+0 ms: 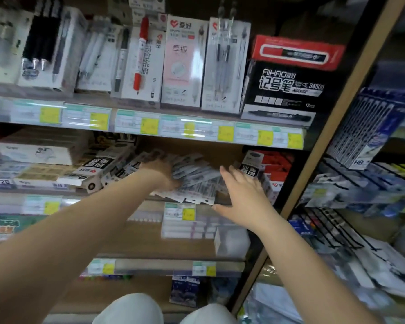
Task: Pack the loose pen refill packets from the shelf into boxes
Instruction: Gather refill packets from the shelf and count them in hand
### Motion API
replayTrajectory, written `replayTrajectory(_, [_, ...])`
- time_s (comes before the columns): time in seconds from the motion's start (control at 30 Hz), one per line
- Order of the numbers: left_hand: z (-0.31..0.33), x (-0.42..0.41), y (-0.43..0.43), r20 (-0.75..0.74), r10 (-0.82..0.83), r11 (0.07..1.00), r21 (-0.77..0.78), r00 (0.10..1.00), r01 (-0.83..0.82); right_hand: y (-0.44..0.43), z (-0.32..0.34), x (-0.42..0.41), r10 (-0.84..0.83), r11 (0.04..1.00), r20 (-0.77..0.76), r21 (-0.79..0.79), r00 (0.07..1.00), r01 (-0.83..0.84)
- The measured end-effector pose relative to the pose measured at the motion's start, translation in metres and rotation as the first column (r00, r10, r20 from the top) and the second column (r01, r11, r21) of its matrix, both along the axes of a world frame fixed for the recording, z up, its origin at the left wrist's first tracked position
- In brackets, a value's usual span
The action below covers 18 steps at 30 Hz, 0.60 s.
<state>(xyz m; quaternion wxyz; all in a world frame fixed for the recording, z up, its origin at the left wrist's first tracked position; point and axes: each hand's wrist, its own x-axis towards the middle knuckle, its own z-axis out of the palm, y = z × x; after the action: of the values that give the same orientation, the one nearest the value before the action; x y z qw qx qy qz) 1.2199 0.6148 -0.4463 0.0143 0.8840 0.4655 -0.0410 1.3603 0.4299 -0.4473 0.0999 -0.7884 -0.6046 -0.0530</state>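
Stationery shelves are shown, the loose refill packets heaped under the left hand, whose finger pose cannot be told, and just left of the spread fingers of the right hand.

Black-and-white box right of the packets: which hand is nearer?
Right. The right hand is spread just below-left of the box, fingertips beside it; the left hand is on the packets, farther left.
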Motion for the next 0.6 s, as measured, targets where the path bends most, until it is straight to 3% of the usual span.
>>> replayTrajectory(0.3, [0.000, 0.006, 0.011, -0.013, 0.018, 1.000, -0.012, 1.000, -0.018, -0.001, 0.004, 0.008, -0.019, 1.000, 0.025, -0.002, 0.999, 0.019])
replayTrajectory(0.6, [-0.004, 0.005, 0.018, -0.107, -0.034, 0.979, 0.195, 0.994, 0.054, 0.013, -0.001, -0.009, -0.027, 0.999, 0.034, -0.023, 0.999, 0.027])
